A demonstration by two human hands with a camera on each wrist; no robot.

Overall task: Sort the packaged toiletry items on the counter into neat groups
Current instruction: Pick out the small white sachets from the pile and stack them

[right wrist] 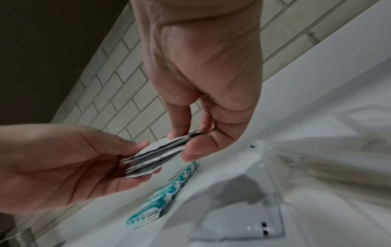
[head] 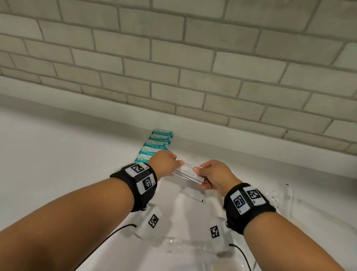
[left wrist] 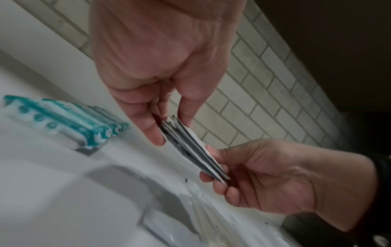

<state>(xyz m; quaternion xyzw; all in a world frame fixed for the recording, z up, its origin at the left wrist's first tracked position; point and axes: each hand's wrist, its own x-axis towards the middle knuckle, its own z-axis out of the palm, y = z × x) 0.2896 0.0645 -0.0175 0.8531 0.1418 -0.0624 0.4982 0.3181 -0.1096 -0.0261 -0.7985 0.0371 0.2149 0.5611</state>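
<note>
A: Hands first; what's each one doing?

B: left hand (head: 165, 160) pinches one end of the stack of white sachets (head: 188, 171), thumb on one face, fingers on the other; right hand (head: 212, 174) pinches the opposite end the same way; both grasping, neither loose

A: Stack position?

B: held between the two hands, off the white counter (head: 44, 146), just in front of the wall; top sachet reads SHAMPOO and part of CONDITIONER; left wrist view shows the stack (left wrist: 191, 147) edge-on, several thin packets fanned a little, not flush

A: Other task items?

B: row of teal-and-white packets (head: 155, 145) lying on the counter, side by side, running back to the wall; just left of the left hand, near end partly hidden behind it; in the right wrist view the row (right wrist: 167, 190) sits below the held stack (right wrist: 152, 154)

A: Anything else?

B: clear plastic tray (head: 186, 243) on the counter under the wrists, contents hard to make out; grey brick-pattern tile wall (head: 180, 50) behind; black marker bands on both wrists
</note>
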